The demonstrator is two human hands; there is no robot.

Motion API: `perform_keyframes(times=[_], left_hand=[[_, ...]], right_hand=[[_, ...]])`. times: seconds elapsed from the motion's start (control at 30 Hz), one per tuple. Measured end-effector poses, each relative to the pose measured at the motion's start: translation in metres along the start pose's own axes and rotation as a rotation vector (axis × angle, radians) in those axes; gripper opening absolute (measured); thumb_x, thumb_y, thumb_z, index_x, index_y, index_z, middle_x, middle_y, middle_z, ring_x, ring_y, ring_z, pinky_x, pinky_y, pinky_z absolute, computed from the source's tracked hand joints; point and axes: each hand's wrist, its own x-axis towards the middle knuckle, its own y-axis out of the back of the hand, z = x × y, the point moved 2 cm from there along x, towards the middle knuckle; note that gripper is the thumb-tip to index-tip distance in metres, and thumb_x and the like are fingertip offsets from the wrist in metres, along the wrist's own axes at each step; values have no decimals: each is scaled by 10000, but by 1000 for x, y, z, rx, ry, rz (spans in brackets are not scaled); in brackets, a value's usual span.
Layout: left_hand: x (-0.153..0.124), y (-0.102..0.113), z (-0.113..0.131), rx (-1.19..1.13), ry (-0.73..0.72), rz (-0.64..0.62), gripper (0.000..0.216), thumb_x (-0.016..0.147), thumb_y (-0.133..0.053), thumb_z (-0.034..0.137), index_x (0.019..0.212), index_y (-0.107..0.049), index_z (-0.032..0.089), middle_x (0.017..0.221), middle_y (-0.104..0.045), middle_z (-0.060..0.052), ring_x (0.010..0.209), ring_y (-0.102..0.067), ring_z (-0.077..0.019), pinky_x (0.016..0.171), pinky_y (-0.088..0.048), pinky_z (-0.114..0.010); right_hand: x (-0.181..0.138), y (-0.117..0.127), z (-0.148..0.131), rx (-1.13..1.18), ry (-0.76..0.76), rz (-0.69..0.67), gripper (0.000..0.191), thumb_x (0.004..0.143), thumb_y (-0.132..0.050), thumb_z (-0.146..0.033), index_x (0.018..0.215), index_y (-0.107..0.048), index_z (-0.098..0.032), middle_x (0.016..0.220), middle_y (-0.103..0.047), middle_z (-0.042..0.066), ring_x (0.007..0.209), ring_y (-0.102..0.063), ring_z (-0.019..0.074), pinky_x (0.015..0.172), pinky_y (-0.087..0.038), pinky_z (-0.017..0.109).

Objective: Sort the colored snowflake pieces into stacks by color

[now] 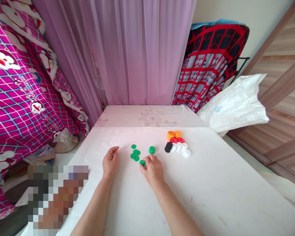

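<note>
My right hand (152, 168) is over the table with its thumb and fingers closed on a small green scalloped disc (142, 162). Just beyond the fingers stands a short stack of green discs (151, 149). Between my two hands lies a loose cluster of flat green discs (135, 155), with a single green disc (134, 146) a little behind it. My left hand (110, 163) rests on its edge to the left of the cluster, fingers curled in, touching none of the discs. Nothing shows in it.
To the right are orange disc stacks (171, 135), red discs (177, 140), a black stack (168, 147) and several overlapping white discs (180, 147). They lie on the white-covered table (206, 183). A white plastic bag (235, 103) stands beyond its right edge.
</note>
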Motion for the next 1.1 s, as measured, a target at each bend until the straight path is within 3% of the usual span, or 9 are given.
perform_keyframes(times=[0.2, 0.4, 0.7, 0.93, 1.0, 1.1], left_hand=[[0, 1, 6, 151, -19, -24, 239, 734, -544, 299, 917, -689, 251, 879, -744, -19, 741, -663, -188, 768, -507, -325], [-1, 2, 15, 253, -32, -27, 230, 709, -553, 232, 882, -701, 263, 790, -730, -24, 725, -655, -214, 747, -500, -342], [-15, 10, 20, 332, -51, -69, 253, 747, -517, 211, 934, -686, 240, 829, -736, -19, 746, -652, -186, 729, -487, -301], [-29, 16, 24, 396, -70, -96, 269, 800, -489, 217, 983, -686, 222, 835, -733, -19, 746, -655, -174, 714, -495, -286], [-34, 14, 25, 418, -128, -119, 270, 809, -505, 244, 1007, -688, 229, 860, -737, -23, 761, -661, -177, 726, -508, -294], [-48, 6, 32, 462, -348, -181, 254, 822, -527, 285, 998, -706, 241, 968, -740, -45, 904, -663, -206, 836, -513, -336]], right_hand=[[-5, 3, 0, 24, 41, 27, 124, 804, -697, -326, 877, -681, -227, 967, -657, 42, 948, -577, 213, 807, -427, 317], [-5, 1, -1, 17, 0, 18, 118, 810, -667, -276, 904, -679, -205, 967, -655, 53, 973, -572, 219, 816, -424, 321], [-7, 0, -3, 0, -12, 75, 102, 840, -654, -283, 892, -630, -199, 895, -660, 45, 875, -588, 194, 750, -409, 283], [-8, -5, 3, 141, 31, 96, 95, 878, -573, -199, 924, -648, -238, 870, -708, 19, 831, -624, 172, 703, -409, 251], [-7, -7, 6, 225, 15, 122, 113, 878, -551, -195, 892, -653, -242, 833, -711, 8, 778, -628, 159, 692, -415, 242], [-6, -10, 12, 401, -10, 149, 118, 865, -536, -217, 865, -652, -240, 802, -716, -4, 710, -629, 138, 675, -430, 226]])
